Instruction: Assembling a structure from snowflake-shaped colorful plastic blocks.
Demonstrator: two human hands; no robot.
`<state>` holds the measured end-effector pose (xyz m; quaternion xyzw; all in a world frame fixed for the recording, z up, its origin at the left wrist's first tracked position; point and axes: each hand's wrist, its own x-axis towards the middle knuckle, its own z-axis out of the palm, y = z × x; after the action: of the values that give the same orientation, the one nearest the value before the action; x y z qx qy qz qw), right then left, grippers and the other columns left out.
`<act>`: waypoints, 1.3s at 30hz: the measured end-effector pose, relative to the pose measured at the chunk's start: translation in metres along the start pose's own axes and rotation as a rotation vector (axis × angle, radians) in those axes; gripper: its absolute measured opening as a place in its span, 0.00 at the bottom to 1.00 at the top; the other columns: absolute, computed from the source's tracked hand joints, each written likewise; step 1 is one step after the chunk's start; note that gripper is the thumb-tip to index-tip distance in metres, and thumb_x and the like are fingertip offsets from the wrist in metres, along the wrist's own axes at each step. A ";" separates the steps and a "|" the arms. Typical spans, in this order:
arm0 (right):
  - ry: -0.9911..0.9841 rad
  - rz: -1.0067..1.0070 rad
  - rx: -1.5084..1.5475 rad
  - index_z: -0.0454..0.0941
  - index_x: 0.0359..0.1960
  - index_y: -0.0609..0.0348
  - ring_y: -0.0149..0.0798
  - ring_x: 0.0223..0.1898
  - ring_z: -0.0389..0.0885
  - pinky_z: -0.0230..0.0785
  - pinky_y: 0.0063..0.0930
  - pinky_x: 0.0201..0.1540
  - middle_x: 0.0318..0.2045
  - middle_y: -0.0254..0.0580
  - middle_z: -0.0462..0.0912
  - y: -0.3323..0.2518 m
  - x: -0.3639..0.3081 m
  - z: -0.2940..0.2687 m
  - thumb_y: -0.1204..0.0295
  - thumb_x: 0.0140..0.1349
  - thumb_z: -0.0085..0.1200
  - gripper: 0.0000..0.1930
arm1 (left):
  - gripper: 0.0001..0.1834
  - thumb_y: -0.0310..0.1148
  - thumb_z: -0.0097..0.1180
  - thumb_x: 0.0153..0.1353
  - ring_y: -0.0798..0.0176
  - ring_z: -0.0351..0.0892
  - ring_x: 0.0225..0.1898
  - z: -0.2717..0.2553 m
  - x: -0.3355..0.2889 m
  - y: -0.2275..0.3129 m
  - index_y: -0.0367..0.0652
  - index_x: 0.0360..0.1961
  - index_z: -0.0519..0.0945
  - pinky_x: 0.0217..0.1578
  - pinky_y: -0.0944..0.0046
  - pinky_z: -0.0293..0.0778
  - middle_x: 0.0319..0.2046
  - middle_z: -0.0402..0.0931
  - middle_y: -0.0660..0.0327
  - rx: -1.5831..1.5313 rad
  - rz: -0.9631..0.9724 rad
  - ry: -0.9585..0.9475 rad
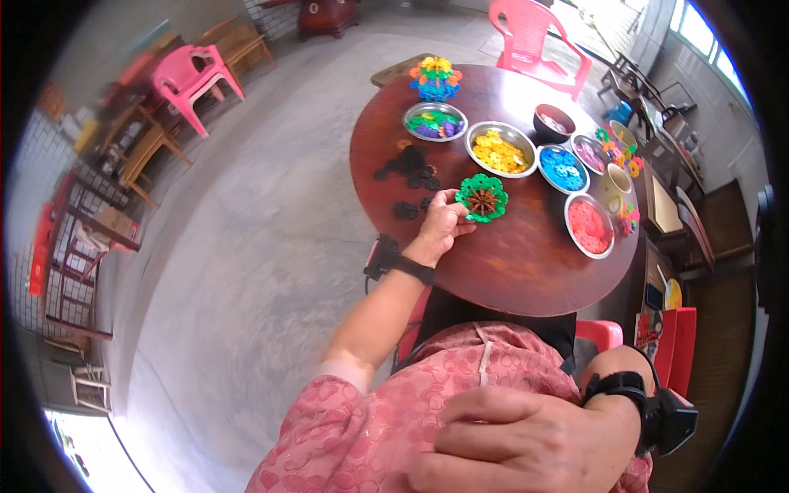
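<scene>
Green rosette (482, 199), left hand (444, 222), rim at fingertips (457, 210)

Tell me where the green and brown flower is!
In the head view, the flower is in the left hand, over the table, just below the bowl of yellow pieces.

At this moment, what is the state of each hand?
Left hand: holding the green and brown toy.
Right hand: fingers curled; whether it holds something cannot be told.

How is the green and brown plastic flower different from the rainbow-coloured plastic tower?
The green and brown plastic flower shows two colours; the rainbow-coloured plastic tower shows several. The left hand holds the flower, but the tower stands on the reddish-brown round table. Both have green parts.
</scene>
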<state>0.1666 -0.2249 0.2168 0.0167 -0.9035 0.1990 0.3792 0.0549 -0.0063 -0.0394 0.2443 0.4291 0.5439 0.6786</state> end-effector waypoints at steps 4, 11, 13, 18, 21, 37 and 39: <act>-0.257 0.144 -0.079 0.77 0.29 0.59 0.34 0.26 0.74 0.66 0.26 0.33 0.26 0.35 0.73 -0.014 -0.006 -0.041 0.67 0.45 0.53 0.11 | 0.22 0.19 0.49 0.54 0.60 0.77 0.32 0.002 0.002 -0.003 0.47 0.51 0.67 0.35 0.53 0.79 0.38 0.75 0.59 -0.014 -0.003 -0.003; -0.212 0.092 -0.214 0.75 0.24 0.62 0.34 0.24 0.70 0.62 0.27 0.32 0.21 0.35 0.69 -0.017 0.002 -0.025 0.66 0.44 0.52 0.10 | 0.21 0.20 0.50 0.56 0.61 0.77 0.31 -0.002 0.004 -0.006 0.46 0.52 0.67 0.34 0.55 0.80 0.37 0.75 0.59 -0.033 -0.037 -0.026; -0.311 0.146 -0.206 0.75 0.24 0.62 0.33 0.25 0.71 0.62 0.27 0.32 0.22 0.35 0.70 -0.016 0.002 -0.015 0.67 0.45 0.52 0.10 | 0.21 0.20 0.50 0.56 0.61 0.78 0.30 0.002 0.007 -0.008 0.45 0.52 0.67 0.34 0.55 0.79 0.37 0.76 0.59 -0.030 -0.051 -0.044; -0.270 0.039 -0.383 0.74 0.22 0.60 0.32 0.25 0.71 0.60 0.26 0.32 0.20 0.34 0.71 -0.020 0.016 -0.005 0.68 0.48 0.51 0.08 | 0.19 0.22 0.54 0.57 0.61 0.78 0.31 -0.010 0.005 -0.006 0.44 0.50 0.68 0.32 0.54 0.81 0.36 0.76 0.59 -0.141 -0.017 -0.047; -0.254 0.111 -0.375 0.75 0.22 0.60 0.31 0.25 0.71 0.58 0.24 0.31 0.18 0.33 0.71 -0.019 0.007 0.009 0.69 0.50 0.51 0.07 | 0.18 0.22 0.53 0.58 0.61 0.79 0.32 -0.012 0.011 -0.003 0.43 0.50 0.68 0.34 0.55 0.81 0.37 0.76 0.58 -0.151 -0.026 -0.106; -0.391 0.213 -0.332 0.76 0.37 0.58 0.31 0.23 0.72 0.64 0.29 0.26 0.21 0.31 0.69 0.020 -0.036 -0.016 0.65 0.42 0.56 0.18 | 0.20 0.23 0.54 0.58 0.60 0.78 0.36 0.000 0.001 -0.005 0.41 0.51 0.66 0.37 0.55 0.79 0.39 0.75 0.59 0.081 0.056 -0.043; -0.334 0.373 -0.223 0.75 0.43 0.59 0.46 0.25 0.75 0.69 0.37 0.30 0.24 0.42 0.74 0.061 -0.060 -0.020 0.69 0.49 0.58 0.17 | 0.21 0.24 0.54 0.58 0.60 0.79 0.38 -0.008 0.000 -0.007 0.41 0.52 0.65 0.37 0.55 0.79 0.40 0.75 0.58 0.154 0.070 -0.007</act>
<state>0.2117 -0.1681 0.1670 -0.1592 -0.9573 0.1592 0.1812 0.0518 -0.0098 -0.0490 0.3126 0.4581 0.5320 0.6399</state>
